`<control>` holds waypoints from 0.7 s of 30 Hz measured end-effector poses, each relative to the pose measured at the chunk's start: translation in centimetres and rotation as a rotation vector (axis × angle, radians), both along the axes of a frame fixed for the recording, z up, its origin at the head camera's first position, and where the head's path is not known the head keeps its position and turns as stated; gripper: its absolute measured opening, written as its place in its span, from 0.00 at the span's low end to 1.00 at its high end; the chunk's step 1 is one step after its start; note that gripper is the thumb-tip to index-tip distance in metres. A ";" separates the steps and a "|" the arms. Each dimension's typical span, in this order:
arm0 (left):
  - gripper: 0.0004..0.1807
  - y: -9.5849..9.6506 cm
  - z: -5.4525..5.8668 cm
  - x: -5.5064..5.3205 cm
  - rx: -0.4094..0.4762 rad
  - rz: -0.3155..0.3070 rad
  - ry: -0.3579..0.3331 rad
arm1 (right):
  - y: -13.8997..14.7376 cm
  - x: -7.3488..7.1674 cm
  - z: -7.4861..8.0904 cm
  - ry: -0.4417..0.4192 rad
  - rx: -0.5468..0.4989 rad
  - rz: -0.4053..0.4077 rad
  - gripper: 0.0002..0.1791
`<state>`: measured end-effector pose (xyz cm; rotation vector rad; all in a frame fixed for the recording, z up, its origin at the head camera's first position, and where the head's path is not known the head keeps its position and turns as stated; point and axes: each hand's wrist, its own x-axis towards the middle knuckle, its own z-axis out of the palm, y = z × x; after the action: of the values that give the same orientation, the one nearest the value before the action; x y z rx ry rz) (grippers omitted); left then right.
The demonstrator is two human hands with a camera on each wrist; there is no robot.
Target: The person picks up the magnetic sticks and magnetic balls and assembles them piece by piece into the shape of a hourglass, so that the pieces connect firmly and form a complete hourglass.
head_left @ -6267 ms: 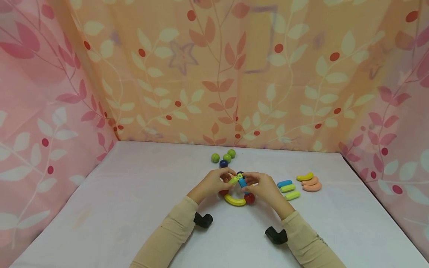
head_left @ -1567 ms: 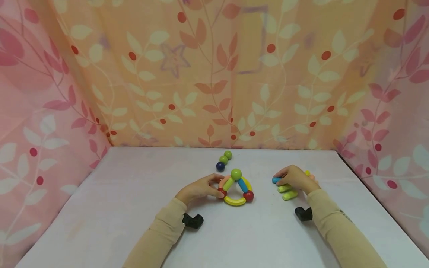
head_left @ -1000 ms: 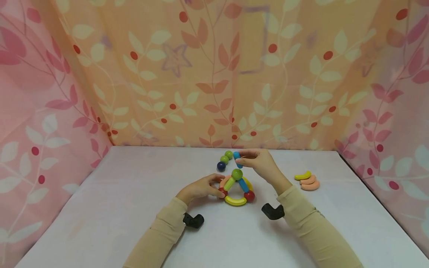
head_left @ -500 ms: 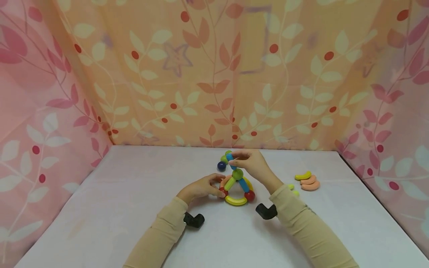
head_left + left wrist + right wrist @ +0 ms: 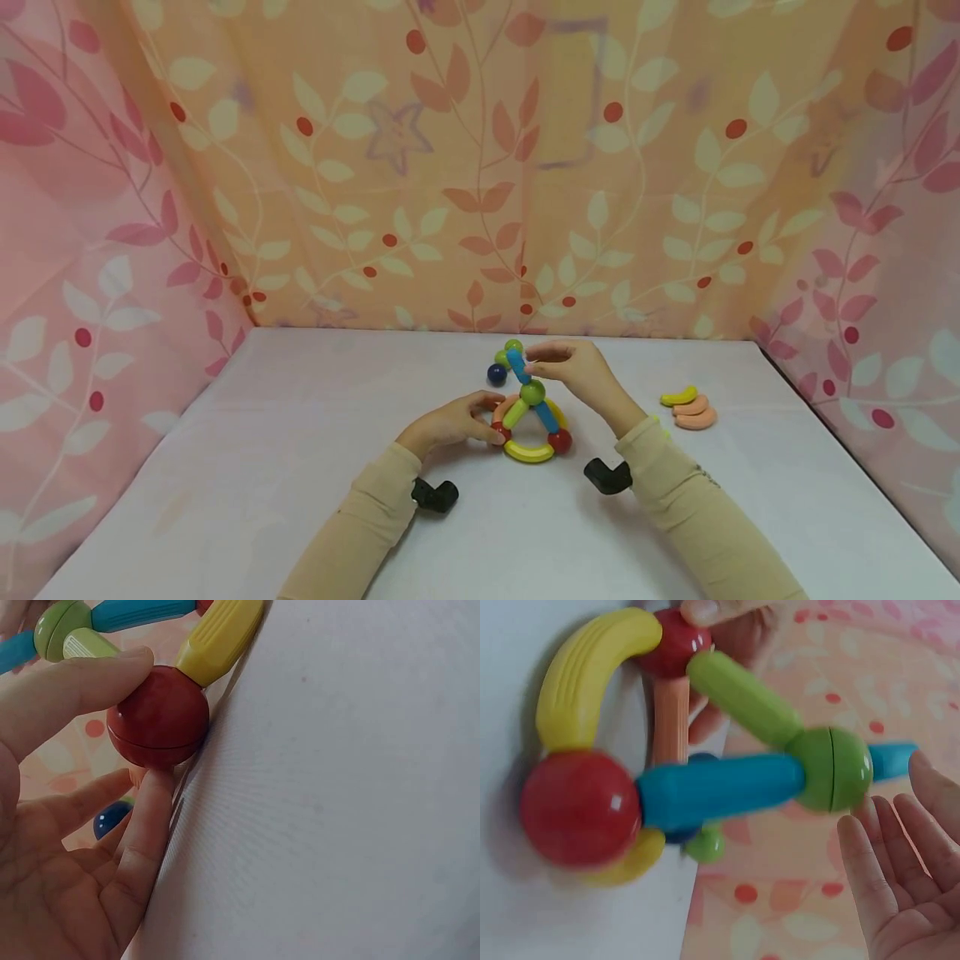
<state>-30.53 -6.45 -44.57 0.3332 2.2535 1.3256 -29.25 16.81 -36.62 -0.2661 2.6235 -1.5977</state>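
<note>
While the left hand [image 5: 450, 425], just left of the frame's centre line and below mid-height in the head view, pinches the left red ball [image 5: 159, 716] between thumb and a finger, its other fingers are loosely bent and apart. The ball is the near left corner of a toy frame standing in the lower middle of the head view. A curved yellow piece [image 5: 529, 452] runs along the front to the right red ball [image 5: 560, 441], and a lime rod [image 5: 516, 412] and a lower blue rod [image 5: 547, 417] slope up from the two red balls to a green ball [image 5: 532, 392]. From that green ball an upper blue rod [image 5: 516, 364] rises, leaning toward the upper left of the frame. Right beside this rod is the right hand [image 5: 581, 375], its fingers extended and spread from the thumb, closed around nothing; whether the thumb tip touches the rod I cannot tell. A loose dark blue ball [image 5: 497, 374] and two small green balls [image 5: 513, 345] lie just above centre, and at centre right a yellow curve [image 5: 678, 397] lies with two salmon curves [image 5: 697, 418] on the white tabletop [image 5: 225, 458].
</note>
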 end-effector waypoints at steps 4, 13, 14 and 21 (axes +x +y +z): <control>0.38 0.1 -0.1 0.0 0.006 0.013 -0.010 | 3.1 0.5 -0.6 -0.030 0.019 -0.039 0.28; 0.38 0.1 -0.1 0.0 0.003 0.028 -0.011 | 10.4 2.3 -2.7 -0.071 0.111 -0.117 0.37; 0.38 0.1 -0.1 0.0 0.004 0.031 -0.015 | 11.0 2.5 -2.9 -0.078 0.113 -0.123 0.37; 0.38 0.1 0.0 0.1 0.013 0.017 -0.007 | 13.6 3.3 -3.8 -0.085 0.133 -0.150 0.37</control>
<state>-30.40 -6.34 -44.59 0.3140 2.2470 1.3491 -25.96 30.37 -40.42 0.0058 2.7251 -1.4297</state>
